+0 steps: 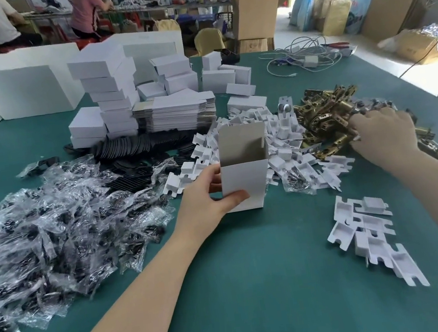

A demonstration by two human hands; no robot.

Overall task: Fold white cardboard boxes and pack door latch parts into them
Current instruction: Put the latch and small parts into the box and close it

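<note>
Left hand (206, 195) grips upright open box (242, 175); right hand (385, 134) on brass latches (325, 115), I cannot tell its grip.

left hand (205, 195) holds open box (244, 173); right hand (383, 134) on latches (325, 113)

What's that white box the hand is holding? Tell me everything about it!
The box is white cardboard outside and grey-brown inside. It stands upright on the green table with its top open and its lid flap sticking up behind. The left hand grips its lower left side, thumb across the front. Nothing can be seen inside it.
</note>
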